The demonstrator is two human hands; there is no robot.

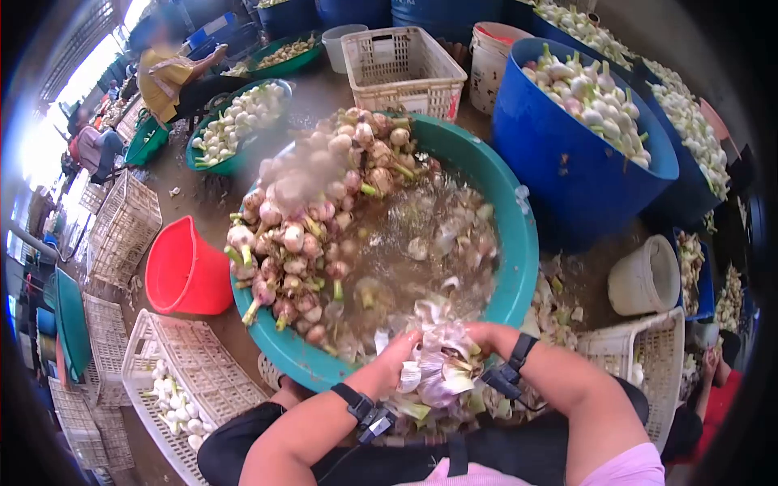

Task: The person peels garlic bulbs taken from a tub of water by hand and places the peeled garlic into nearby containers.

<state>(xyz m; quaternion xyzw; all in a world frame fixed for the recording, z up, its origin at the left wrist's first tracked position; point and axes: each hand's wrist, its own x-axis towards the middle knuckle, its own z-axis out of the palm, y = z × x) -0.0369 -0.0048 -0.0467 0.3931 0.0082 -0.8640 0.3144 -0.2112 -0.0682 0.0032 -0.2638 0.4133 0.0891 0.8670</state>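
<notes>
Purple-white garlic bulbs (442,377) with loose, peeling skins are bunched between my two hands at the near rim of a green tub (519,267). My left hand (397,358) is closed against their left side. On the right, my right hand (485,336) curls round the same bunch, its fingers partly hidden by skins. Murky water (381,267) with floating peel fills the tub beyond my hands. A heap of unpeeled garlic (300,219) with cut stems rises along the tub's left side, partly blurred by a smudge on the lens.
A red bucket (186,271) and a white crate (194,348) holding peeled garlic stand at left. A tall blue drum (567,178) full of white bulbs is at right, near a white bucket (646,279). An empty-looking crate (405,73) sits behind. Other people work farther off.
</notes>
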